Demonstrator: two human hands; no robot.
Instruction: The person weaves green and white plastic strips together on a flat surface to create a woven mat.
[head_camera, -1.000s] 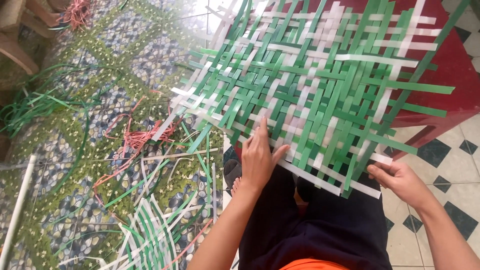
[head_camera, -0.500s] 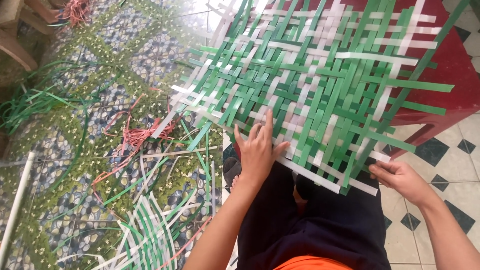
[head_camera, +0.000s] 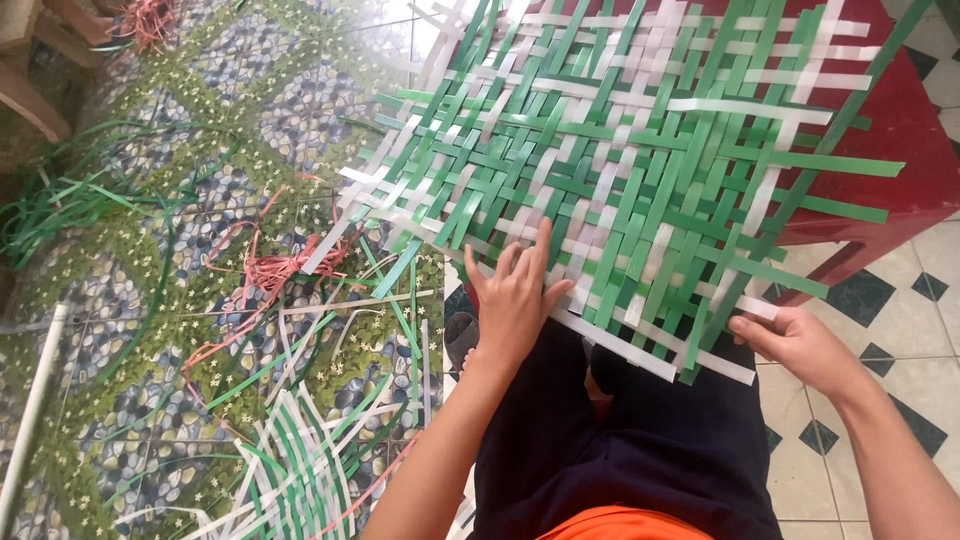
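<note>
Now the left hand (head_camera: 515, 300) presses flat, unclenched, on the woven mat (head_camera: 640, 150) — right hand (head_camera: 795, 345) pinches its white strip (head_camera: 745, 308) at the near corner.

The woven mat (head_camera: 640, 170) runs past the top edge, hiding the red table (head_camera: 900, 130).

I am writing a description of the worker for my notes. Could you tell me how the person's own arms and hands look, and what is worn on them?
Both forearms are bare: no sleeves reach into view. The left hand and the right hand wear no gloves, and no rings, watch or bracelets can be seen. The fingernails look short. Below the arms show dark trousers and an orange garment edge.
</note>
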